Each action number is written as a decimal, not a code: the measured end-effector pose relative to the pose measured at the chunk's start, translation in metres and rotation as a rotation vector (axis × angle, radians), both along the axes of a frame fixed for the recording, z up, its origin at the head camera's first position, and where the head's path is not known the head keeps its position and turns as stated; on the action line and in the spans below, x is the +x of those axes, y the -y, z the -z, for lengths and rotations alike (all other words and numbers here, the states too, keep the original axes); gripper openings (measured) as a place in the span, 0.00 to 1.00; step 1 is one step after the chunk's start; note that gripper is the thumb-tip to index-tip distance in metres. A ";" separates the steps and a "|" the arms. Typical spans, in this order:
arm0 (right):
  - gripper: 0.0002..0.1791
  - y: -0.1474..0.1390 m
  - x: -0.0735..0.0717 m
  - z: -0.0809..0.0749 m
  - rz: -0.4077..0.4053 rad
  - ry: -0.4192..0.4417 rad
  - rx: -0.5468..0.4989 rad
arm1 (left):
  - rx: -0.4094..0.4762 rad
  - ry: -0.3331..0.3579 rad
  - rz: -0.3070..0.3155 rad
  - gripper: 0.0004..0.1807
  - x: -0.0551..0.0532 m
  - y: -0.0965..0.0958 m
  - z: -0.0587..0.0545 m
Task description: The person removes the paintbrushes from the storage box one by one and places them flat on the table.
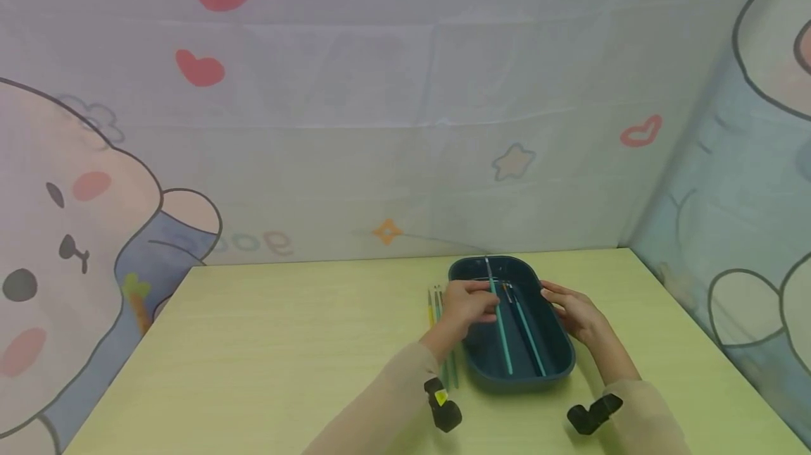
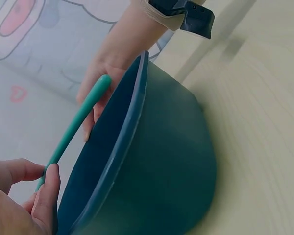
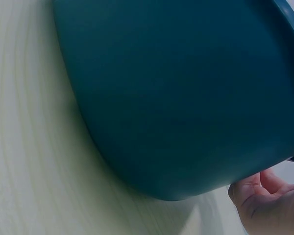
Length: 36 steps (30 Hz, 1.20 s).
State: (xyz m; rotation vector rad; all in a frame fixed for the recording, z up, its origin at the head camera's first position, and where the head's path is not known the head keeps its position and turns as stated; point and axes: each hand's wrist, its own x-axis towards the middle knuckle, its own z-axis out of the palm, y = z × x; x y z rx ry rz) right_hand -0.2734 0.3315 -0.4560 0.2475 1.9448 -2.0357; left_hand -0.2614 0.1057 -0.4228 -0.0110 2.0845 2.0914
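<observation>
Closest to me, at the bottom of the frame, two pale sleeves [image 1: 389, 406] reach in, a black camera [image 1: 445, 409] on each wrist. Just beyond, right of centre, the left hand [image 1: 465, 307] has a green brush [image 1: 504, 339]: thumb and fingers pinch it partway along the handle, above the bin [image 1: 529, 385], its pale tip pointing up the frame. Looks light and stiff to me, smooth enough to roll between fingertips; the mid-handle seems the place to grip, well clear of that delicate tip. Over on the bin's right side, the right hand [image 1: 581, 315] has its fingers against the rim; whether they hook round it, I can't tell. Inside, two more brushes [image 1: 531, 337] lie aslant. Just left of the bin, partly behind the left hand, there's a bunch [image 1: 455, 372] of slim handles on the table [image 1: 285, 342]. And at the back, a cloth [image 1: 355, 89] printed with red hearts!
</observation>
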 end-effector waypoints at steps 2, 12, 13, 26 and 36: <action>0.36 0.000 0.000 0.000 0.002 0.001 -0.006 | 0.002 -0.008 0.000 0.18 0.002 0.002 -0.002; 0.38 -0.002 -0.001 0.002 0.000 0.001 0.061 | 0.019 0.004 -0.011 0.19 0.007 0.013 -0.001; 0.38 -0.002 -0.001 0.002 -0.003 -0.001 0.065 | 0.026 0.003 -0.015 0.19 0.007 0.014 0.000; 0.37 -0.002 -0.003 0.005 -0.009 -0.003 0.051 | 0.042 -0.008 -0.074 0.20 0.009 0.028 0.006; 0.37 -0.001 -0.003 0.006 0.003 -0.009 0.061 | 0.063 0.022 -0.090 0.20 0.016 0.038 0.011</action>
